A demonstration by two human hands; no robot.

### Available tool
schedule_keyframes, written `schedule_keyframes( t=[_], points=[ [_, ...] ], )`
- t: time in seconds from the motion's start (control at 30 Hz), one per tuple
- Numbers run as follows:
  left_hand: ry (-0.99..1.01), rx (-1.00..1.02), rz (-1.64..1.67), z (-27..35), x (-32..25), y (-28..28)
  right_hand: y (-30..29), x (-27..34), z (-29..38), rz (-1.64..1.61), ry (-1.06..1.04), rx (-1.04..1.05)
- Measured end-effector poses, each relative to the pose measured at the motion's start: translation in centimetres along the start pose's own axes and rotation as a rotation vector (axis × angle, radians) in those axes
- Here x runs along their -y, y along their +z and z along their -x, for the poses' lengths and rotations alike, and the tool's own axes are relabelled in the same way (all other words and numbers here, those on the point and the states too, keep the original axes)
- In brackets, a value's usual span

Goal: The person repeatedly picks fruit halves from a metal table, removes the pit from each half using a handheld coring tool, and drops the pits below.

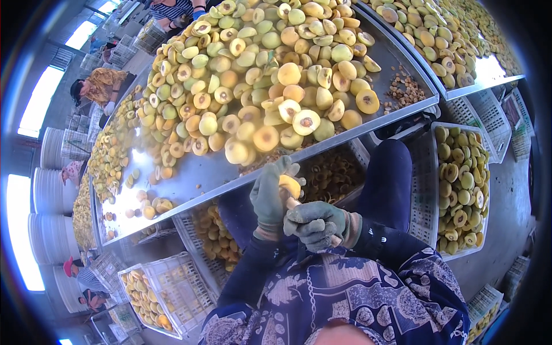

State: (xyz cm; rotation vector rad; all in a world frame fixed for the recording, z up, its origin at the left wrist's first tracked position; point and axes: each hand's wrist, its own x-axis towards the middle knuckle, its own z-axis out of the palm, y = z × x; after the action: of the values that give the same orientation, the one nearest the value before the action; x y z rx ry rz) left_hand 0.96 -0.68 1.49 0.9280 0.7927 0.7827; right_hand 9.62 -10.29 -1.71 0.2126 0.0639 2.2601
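Both of my hands wear grey-green work gloves and meet just below the edge of a metal table [196, 194]. My left hand [268, 196] holds a yellow apricot half [290, 186] between fingers and palm. In my right hand [317, 225] is a tool with a light handle [335, 240], its upper end against the fruit; the tip is hidden. A large heap of halved apricots [258, 86], several with stones showing, covers much of the table. Loose apricot stones [404, 88] lie near its right corner.
White plastic crates of apricot halves stand to the right [485, 241] and lower left [151, 269]. More crates sit under the table, beside my knees. A second heaped table [457, 94] is at upper right. Several people work along the left, one in a yellow patterned top [105, 84].
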Motion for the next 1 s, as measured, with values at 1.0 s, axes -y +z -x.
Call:
schedule_keyframes(
  t=[1.0],
  points=[
    [-0.085, -0.018, -0.323, -11.8, -4.4, -13.7, -0.3, 2.6, -2.0, 0.747, -0.170, -0.971]
  ],
)
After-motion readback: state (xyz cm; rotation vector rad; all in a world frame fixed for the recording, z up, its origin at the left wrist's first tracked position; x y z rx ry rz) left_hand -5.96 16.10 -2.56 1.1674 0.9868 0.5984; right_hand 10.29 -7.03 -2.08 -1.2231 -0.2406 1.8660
